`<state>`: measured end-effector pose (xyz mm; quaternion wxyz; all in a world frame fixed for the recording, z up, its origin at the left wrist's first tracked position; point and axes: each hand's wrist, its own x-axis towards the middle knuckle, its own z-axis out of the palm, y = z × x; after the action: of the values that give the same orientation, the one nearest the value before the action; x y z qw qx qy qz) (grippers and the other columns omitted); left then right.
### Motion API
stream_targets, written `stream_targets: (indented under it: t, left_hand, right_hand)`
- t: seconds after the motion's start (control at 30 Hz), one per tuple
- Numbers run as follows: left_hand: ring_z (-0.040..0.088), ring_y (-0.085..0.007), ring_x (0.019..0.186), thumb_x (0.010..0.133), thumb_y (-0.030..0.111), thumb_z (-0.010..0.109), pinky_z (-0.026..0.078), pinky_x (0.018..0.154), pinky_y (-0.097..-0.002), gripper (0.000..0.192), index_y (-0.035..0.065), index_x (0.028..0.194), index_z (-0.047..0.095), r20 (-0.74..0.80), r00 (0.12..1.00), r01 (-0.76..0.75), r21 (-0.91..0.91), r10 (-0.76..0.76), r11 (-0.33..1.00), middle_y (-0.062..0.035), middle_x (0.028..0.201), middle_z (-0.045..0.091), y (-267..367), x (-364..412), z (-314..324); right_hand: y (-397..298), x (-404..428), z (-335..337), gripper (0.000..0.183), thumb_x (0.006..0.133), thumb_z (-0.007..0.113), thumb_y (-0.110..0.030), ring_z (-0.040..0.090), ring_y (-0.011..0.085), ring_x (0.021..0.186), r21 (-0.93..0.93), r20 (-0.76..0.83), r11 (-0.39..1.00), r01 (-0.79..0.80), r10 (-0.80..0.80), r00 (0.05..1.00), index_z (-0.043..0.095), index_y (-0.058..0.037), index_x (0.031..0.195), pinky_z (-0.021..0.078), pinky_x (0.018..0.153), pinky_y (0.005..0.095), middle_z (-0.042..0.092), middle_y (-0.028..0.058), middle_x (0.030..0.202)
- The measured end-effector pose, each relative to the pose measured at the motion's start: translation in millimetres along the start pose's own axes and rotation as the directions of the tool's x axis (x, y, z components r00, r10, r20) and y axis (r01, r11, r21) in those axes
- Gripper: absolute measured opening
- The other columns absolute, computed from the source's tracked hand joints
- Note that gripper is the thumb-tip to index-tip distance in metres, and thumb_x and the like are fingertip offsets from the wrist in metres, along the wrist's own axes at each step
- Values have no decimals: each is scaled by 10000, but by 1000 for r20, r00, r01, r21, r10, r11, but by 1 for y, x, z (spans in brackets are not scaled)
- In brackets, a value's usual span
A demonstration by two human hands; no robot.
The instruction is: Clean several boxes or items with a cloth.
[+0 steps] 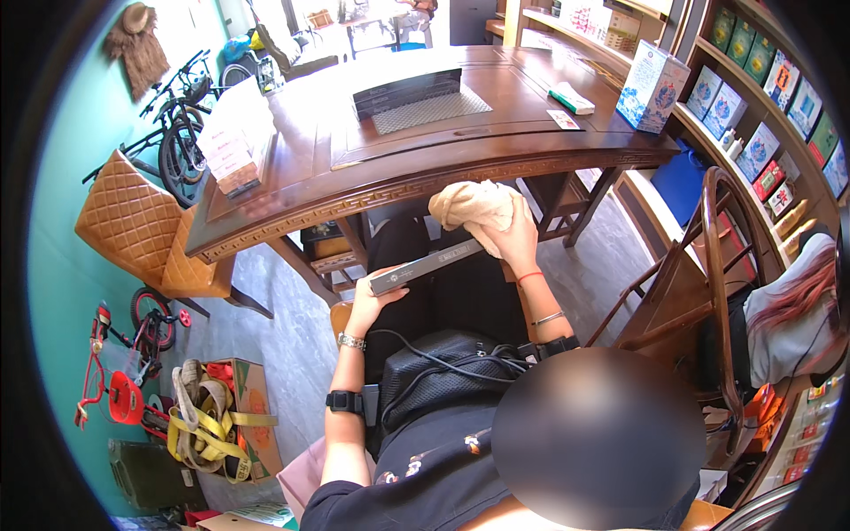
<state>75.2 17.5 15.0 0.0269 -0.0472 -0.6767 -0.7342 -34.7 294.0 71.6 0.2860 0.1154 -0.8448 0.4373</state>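
My left hand grips the near end of a flat grey box that bears writing along its narrow side. The box is tilted above my lap, its far end rising toward the right. A bunched beige cloth is in my right hand, and part of it hangs down against the box's far end. My right fingers are partly hidden by the cloth. Beyond my hands stands a dark wooden table. On it are a row of dark boxes and a textured grey mat.
A stack of pale boxes stands at the table's left end. To the right are a tissue pack, a card and a blue-white carton. A tan quilted chair, wooden armchair and seated person flank me.
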Motion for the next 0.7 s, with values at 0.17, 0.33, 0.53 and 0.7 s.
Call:
stream_targets:
  t: [0.17,0.33,0.53,0.7]
  left_hand:
    - [648,-101,904,737,-45,749,523,844,-256,426,-23,1148,642,-25,999,-40,113,43,993,-46,989,700,3,-3,-3]
    - [659,-108,881,723,-47,752,522,834,-252,382,-26,1091,652,-63,998,-17,29,19,999,-37,954,704,-4,-3,-5]
    - [641,-168,968,702,-27,757,500,887,-307,430,-26,1113,630,-87,992,-79,181,96,980,-66,1040,685,-11,-4,-6]
    - [629,-164,999,722,-20,749,490,916,-316,388,-13,1096,645,-89,992,-74,169,90,983,-76,1059,683,-9,-5,-7]
  right_hand:
    - [-15,-3,8,652,621,828,-369,563,349,998,-213,-24,964,158,-166,986,527,-57,1108,485,838,435,554,143,1023]
    - [-49,-20,41,660,640,818,-420,562,350,915,-84,86,933,350,-343,935,533,-50,1106,490,752,440,544,145,993]
    - [-100,-37,67,705,650,795,-386,594,333,929,234,183,797,556,-598,780,510,-133,1243,521,785,422,549,132,990]
    - [-99,-34,68,702,644,805,-402,607,324,910,261,231,829,495,-552,801,523,-129,1226,528,770,405,563,120,977]
